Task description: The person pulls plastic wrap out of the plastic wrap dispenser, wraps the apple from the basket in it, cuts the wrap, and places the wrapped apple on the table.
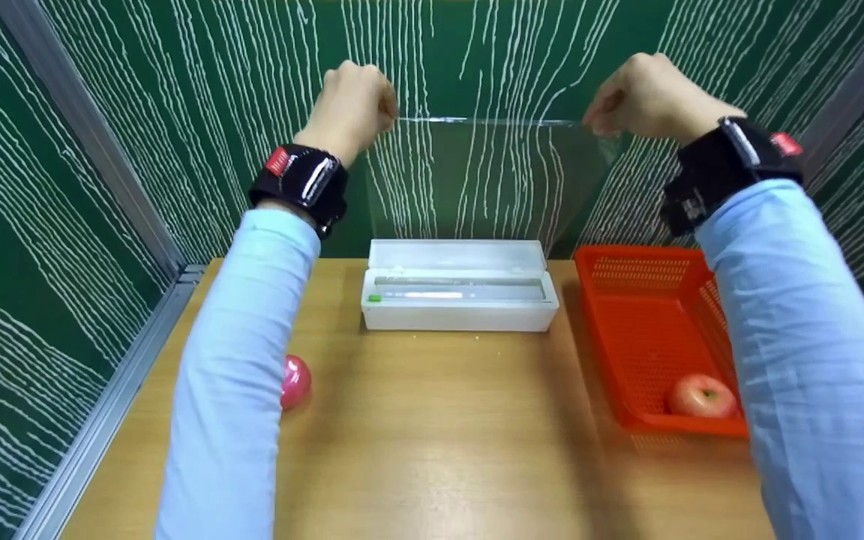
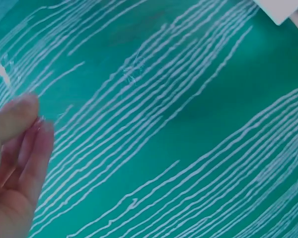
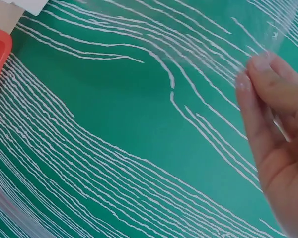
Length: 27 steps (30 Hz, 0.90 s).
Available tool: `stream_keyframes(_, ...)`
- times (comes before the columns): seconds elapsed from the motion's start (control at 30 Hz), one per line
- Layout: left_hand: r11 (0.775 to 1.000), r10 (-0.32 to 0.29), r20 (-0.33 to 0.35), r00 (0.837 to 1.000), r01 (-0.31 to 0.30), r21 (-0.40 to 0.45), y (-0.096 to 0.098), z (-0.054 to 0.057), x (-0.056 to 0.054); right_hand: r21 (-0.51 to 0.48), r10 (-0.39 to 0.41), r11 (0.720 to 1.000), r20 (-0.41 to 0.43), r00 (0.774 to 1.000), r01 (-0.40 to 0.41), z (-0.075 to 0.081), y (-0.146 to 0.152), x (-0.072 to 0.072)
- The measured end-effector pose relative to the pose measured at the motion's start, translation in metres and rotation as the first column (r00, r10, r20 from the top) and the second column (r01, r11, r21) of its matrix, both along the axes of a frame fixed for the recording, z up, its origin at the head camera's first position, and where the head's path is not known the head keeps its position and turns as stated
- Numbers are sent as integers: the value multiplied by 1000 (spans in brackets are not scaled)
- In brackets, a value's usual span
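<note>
A sheet of clear plastic wrap (image 1: pixel 477 121) stretches between both raised hands, its upper edge taut and shiny. My left hand (image 1: pixel 353 105) pinches one corner between thumb and fingertips, plain in the left wrist view too. At the opposite corner, my right hand (image 1: pixel 649 97) pinches the wrap (image 3: pixel 203 29) the same way. Below the hands stands a white plastic wrap box (image 1: pixel 462 316) with its lid tipped back. Inside it lies a clear roll (image 1: pixel 447 289). The sheet hangs down toward the box; I cannot tell whether it joins the roll.
On the right, an orange plastic basket (image 1: pixel 638 330) holds a red apple (image 1: pixel 702 396). A shiny pink round object (image 1: pixel 296 381) sits on the wooden table (image 1: pixel 432 450), partly behind the left sleeve. Green panels (image 1: pixel 304 180) with white wavy lines rise behind and at the sides.
</note>
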<state>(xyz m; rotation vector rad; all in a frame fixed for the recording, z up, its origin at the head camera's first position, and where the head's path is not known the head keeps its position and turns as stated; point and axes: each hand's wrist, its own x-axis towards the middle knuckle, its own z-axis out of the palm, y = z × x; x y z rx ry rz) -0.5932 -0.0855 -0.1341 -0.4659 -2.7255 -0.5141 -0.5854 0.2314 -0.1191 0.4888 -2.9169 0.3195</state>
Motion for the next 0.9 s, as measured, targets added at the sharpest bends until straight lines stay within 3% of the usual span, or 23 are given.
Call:
stream_keyframes(0.2, 1000, -1, 131, 991, 3, -11, -8, 7, 4, -12, 1, 1000, 214, 977, 2, 10, 0, -6)
stream_keyframes(0.4, 998, -29, 223, 974, 42, -54, -7, 9, 6, -9, 9, 1000, 415, 910, -5, 13, 6, -7)
stream_keyframes(0.5, 995, -55, 253, 966, 76, -72, -5, 7, 9, 10, 24, 999, 469, 883, -33, 10, 9, -4)
stream_keyframes(0.63, 987, -107, 300, 948, 139, -85, -5, 3, 14, 44, 50, 996, 475, 878, -80, 4, 11, -1)
stream_keyframes(0.73, 978, -154, 347, 925, 192, -78, -6, -2, 20, 56, 67, 993, 489, 870, -107, -2, 12, 2)
stream_keyframes(0.9, 966, -201, 421, 884, 251, -66, -7, -14, 29, 64, 94, 986, 557, 825, -156, -13, 9, 11)
